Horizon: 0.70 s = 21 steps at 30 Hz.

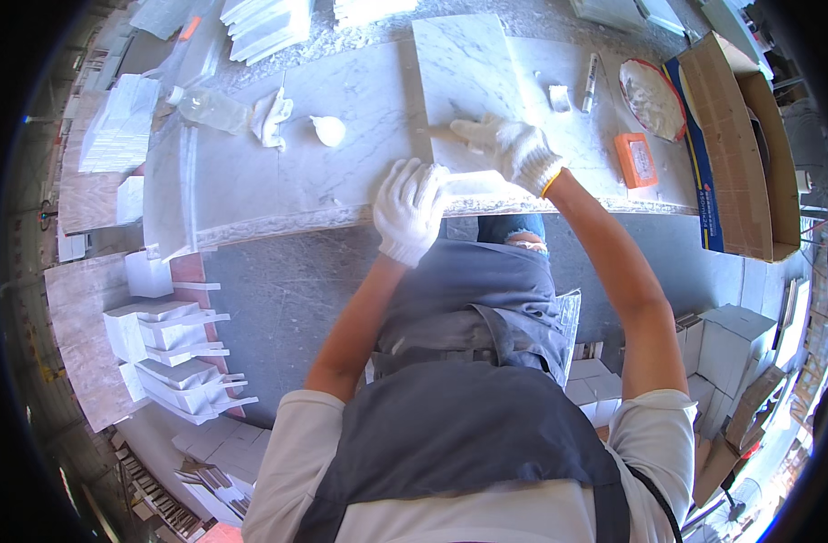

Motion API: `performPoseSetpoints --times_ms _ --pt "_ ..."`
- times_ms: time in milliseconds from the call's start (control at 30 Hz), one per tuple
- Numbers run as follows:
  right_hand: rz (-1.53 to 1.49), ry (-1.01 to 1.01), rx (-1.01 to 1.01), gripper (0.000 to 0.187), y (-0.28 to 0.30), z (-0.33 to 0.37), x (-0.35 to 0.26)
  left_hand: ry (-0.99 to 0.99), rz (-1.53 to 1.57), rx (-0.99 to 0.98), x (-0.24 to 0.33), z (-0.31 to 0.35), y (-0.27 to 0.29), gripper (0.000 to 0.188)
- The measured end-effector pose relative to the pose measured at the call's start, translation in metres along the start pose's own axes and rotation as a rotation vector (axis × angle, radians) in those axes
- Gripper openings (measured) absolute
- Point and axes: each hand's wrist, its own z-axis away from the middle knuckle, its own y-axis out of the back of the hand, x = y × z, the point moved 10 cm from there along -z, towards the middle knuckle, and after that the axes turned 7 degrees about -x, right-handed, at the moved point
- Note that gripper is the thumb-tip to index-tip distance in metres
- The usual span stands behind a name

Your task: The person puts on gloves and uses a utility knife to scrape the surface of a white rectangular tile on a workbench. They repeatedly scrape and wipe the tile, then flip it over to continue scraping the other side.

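Observation:
A marble tile (464, 68) with grey veins lies on the marble-topped bench (342, 195), its near end toward me. My left hand (409, 213), in a white knit glove, rests at the tile's near left corner with its fingers stretched forward over the bench edge. My right hand (513, 152), gloved with a yellow cuff band, lies over the tile's near right part. Its fingers reach left across the surface, and the foremost fingertips look tan. A bright white strip shows between my hands; glare hides whether it is the tile's edge or a separate piece.
To the left lie a clear bottle (210, 109), a crumpled white cloth (271, 118) and a small white cup-like object (327, 131). At right are an orange block (636, 160), a marker (590, 83), a bag of pale material (654, 100) and a cardboard box (726, 145). Stacked tiles (120, 122) stand farther left.

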Motion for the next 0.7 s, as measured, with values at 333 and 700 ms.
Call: performPoseSetpoints --times_ms 333,700 --pt "0.332 0.074 0.018 0.043 0.006 0.014 -0.036 -0.017 0.026 -0.038 0.000 0.001 0.001 0.039" --pt "0.339 0.218 0.075 0.040 0.011 0.055 -0.059 0.108 0.209 -0.200 0.009 -0.001 0.016 0.043"
